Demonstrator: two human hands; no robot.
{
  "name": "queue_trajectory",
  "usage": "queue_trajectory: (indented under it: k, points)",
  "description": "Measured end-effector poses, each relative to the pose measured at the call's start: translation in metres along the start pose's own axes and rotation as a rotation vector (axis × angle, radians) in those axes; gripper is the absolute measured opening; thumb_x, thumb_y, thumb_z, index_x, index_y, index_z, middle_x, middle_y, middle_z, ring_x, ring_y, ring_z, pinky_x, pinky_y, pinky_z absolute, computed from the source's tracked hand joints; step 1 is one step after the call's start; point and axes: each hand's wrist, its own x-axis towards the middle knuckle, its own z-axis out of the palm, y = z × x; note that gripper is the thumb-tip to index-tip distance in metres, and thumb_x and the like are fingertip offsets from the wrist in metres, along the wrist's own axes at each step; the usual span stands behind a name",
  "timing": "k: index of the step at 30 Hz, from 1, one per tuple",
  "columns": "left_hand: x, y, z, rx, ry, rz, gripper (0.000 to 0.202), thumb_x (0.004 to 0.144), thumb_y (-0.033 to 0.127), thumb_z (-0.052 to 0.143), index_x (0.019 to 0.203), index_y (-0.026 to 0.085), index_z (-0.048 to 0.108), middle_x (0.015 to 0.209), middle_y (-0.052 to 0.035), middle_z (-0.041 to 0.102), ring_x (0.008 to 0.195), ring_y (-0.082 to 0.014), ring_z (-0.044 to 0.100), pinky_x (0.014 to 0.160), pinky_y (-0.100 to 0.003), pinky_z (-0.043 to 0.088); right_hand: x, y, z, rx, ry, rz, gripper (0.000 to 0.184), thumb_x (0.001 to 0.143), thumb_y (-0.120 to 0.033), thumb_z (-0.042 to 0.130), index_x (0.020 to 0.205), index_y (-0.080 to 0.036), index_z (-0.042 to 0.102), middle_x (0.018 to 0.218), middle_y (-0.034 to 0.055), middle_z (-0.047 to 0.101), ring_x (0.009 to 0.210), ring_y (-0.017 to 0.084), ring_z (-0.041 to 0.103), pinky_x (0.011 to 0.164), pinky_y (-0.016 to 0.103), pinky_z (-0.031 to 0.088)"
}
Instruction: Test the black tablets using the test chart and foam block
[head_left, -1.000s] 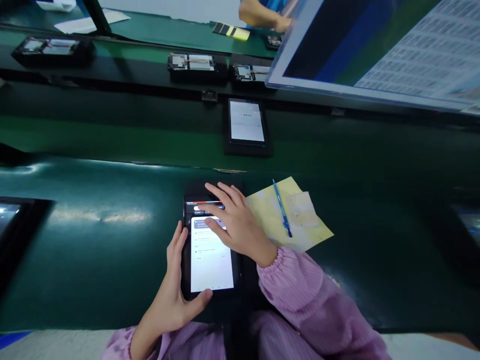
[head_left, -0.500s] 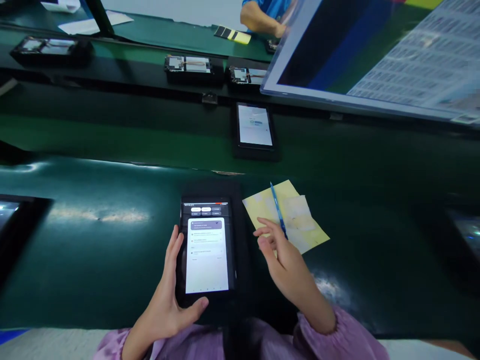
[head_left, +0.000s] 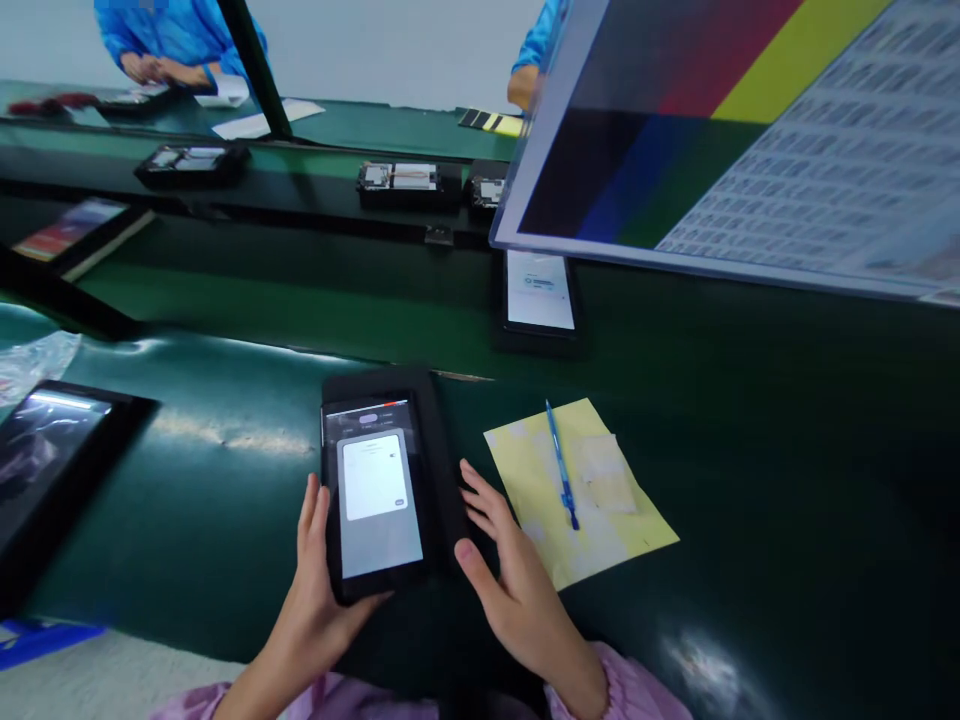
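Observation:
A black tablet [head_left: 375, 495] with a lit screen showing a pale dialog box lies in a black tray [head_left: 435, 440] on the dark green bench. My left hand [head_left: 319, 590] grips the tablet's left edge and lower corner, thumb on the bottom bezel. My right hand [head_left: 510, 580] rests beside the tray's right edge with its fingers spread, holding nothing. Both wrists wear pink sleeves.
A yellow sheet [head_left: 592, 500] with a blue pen [head_left: 561, 465] lies right of my hand. Another lit tablet [head_left: 538, 292] sits further back, and a dark-screened tablet [head_left: 45, 450] at the left. A big monitor [head_left: 750, 140] overhangs the right. Two people in blue work across the line.
My right hand left the tablet screen, swung out toward the pen, then came back beside the tray. The screen changed to a small dialog box. The view shifted left.

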Motion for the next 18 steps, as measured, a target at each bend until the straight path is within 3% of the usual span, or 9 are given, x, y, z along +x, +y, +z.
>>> queue_trajectory:
  k: [3,7,11,14,16,18]
  points:
    - [0.029,-0.007,-0.002,0.019,0.015,-0.006,0.126,0.084,0.038,0.086,0.171,0.033,-0.005,0.179,-0.0223,0.002,0.165,-0.0477,0.008,0.126,-0.076,0.018,-0.002,0.001,-0.005,0.024,0.004,-0.059,0.049,0.111,-0.044,0.045,0.159,-0.043,0.035,0.173,0.0060,0.036,0.153,0.028,0.049,0.125,0.057,0.047]
    - [0.097,-0.029,-0.005,-0.003,0.081,0.110,0.114,0.086,0.044,0.083,0.170,0.025,0.007,0.178,-0.0240,0.005,0.166,-0.0438,0.006,0.128,-0.072,0.021,-0.012,-0.002,-0.037,-0.073,0.078,-0.080,0.038,0.110,-0.043,0.048,0.148,-0.040,0.050,0.162,0.0083,0.047,0.141,0.028,0.060,0.116,0.053,0.057]
    - [0.194,-0.048,0.004,-0.096,0.171,0.164,0.115,0.080,0.053,0.085,0.168,0.019,0.018,0.175,-0.0263,0.015,0.166,-0.0430,0.013,0.128,-0.067,0.029,-0.009,-0.007,-0.104,-0.177,0.350,-0.073,0.034,0.105,-0.050,0.054,0.133,-0.030,0.059,0.135,0.0125,0.063,0.114,0.027,0.071,0.098,0.047,0.065]
    - [0.258,-0.047,0.020,-0.158,0.224,0.160,0.117,0.077,0.051,0.087,0.167,0.016,0.021,0.174,-0.0261,0.019,0.165,-0.0435,0.014,0.129,-0.064,0.030,0.017,-0.008,-0.163,-0.278,0.477,0.010,0.044,0.098,-0.050,0.062,0.134,-0.024,0.058,0.125,0.0129,0.065,0.107,0.027,0.071,0.092,0.043,0.065]
    - [0.285,-0.042,0.031,-0.198,0.261,0.147,0.108,0.081,0.046,0.085,0.166,0.019,0.025,0.175,-0.0234,0.018,0.163,-0.0454,0.020,0.128,-0.065,0.031,0.045,-0.003,-0.196,-0.420,0.520,0.134,0.054,0.095,-0.042,0.067,0.142,-0.021,0.053,0.129,0.0130,0.064,0.112,0.027,0.069,0.096,0.042,0.062]
    - [0.297,-0.035,0.041,-0.244,0.296,0.139,0.093,0.089,0.042,0.079,0.165,0.023,0.030,0.175,-0.0198,0.019,0.157,-0.0456,0.032,0.124,-0.069,0.036,0.078,0.004,-0.221,-0.470,0.543,0.208,0.059,0.091,-0.031,0.073,0.144,-0.015,0.053,0.126,0.0147,0.066,0.111,0.027,0.070,0.100,0.043,0.060]
